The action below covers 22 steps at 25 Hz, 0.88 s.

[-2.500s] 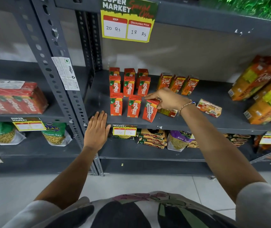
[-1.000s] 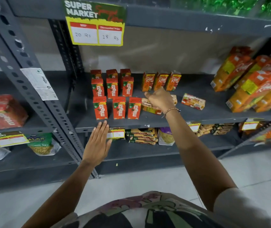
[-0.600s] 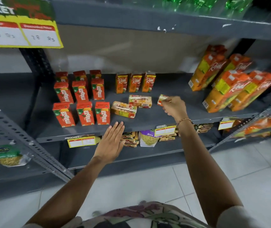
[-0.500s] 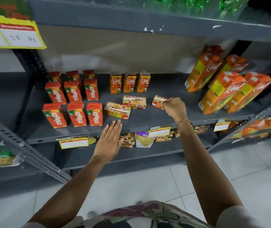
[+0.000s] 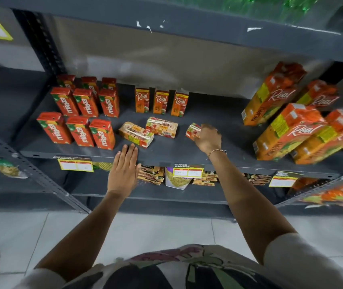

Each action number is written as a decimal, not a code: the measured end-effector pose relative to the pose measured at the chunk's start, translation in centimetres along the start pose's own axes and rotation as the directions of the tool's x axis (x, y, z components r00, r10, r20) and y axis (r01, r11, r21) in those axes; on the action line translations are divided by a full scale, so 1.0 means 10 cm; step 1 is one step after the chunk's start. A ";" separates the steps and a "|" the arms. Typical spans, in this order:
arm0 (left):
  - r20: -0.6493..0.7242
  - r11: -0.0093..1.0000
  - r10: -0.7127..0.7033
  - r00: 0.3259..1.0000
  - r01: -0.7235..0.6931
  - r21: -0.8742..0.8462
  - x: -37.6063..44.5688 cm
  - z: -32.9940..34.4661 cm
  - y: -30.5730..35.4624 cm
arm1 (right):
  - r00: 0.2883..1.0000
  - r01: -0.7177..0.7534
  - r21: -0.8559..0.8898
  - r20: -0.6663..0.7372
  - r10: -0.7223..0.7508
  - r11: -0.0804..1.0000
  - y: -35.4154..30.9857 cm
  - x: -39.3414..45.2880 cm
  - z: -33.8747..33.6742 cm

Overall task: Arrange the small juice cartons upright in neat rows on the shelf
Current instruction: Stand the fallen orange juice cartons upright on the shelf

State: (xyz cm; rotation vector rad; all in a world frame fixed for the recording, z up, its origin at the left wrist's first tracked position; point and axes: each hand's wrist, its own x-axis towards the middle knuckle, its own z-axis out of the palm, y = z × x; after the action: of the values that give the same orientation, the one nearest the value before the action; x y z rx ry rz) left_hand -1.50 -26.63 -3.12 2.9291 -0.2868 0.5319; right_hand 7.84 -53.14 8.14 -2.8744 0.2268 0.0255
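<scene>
On the grey shelf [image 5: 187, 153], red Maaza cartons [image 5: 82, 119] stand upright in three rows at the left. Three small orange Real cartons [image 5: 161, 102] stand in a row behind the middle. Two small cartons lie flat in front of them, one [image 5: 135, 134] on the left and one [image 5: 162, 127] on the right. My right hand [image 5: 207, 138] grips a third small carton [image 5: 192, 131], tilted on the shelf to their right. My left hand [image 5: 123, 170] rests flat with fingers apart on the shelf's front edge, holding nothing.
Large Real pineapple cartons [image 5: 287, 130] lean at the right end of the shelf. Price tags [image 5: 188, 171] hang on the front edge. Snack packets [image 5: 151, 175] fill the shelf below. A slotted upright post [image 5: 41, 180] slants across at the left. Tiled floor lies beneath.
The red carton was stood in the front row earlier. My right hand moved right past the lying cartons and took hold of the rightmost small carton. The view shifted right.
</scene>
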 end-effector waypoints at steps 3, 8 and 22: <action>0.009 1.000 0.031 0.999 -0.031 0.001 0.00 -0.02 -0.05 | 0.994 -0.048 0.148 -0.094 0.062 0.988 -0.02 -0.03 -0.01; 0.016 0.997 0.070 0.997 -0.070 0.014 0.02 -0.05 -0.10 | 0.944 0.061 0.654 -0.284 0.170 0.754 -0.34 -0.40 -0.01; 0.000 0.996 0.088 0.996 -0.088 -0.012 -0.01 0.00 -0.14 | 0.983 0.011 0.613 -0.153 0.105 0.790 -0.48 -0.80 -0.07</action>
State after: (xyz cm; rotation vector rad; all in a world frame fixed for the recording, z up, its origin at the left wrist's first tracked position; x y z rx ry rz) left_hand -1.25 -25.24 -3.30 2.9159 -0.4199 0.5396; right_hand 0.74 -47.52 10.33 -2.2124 0.2796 -0.2551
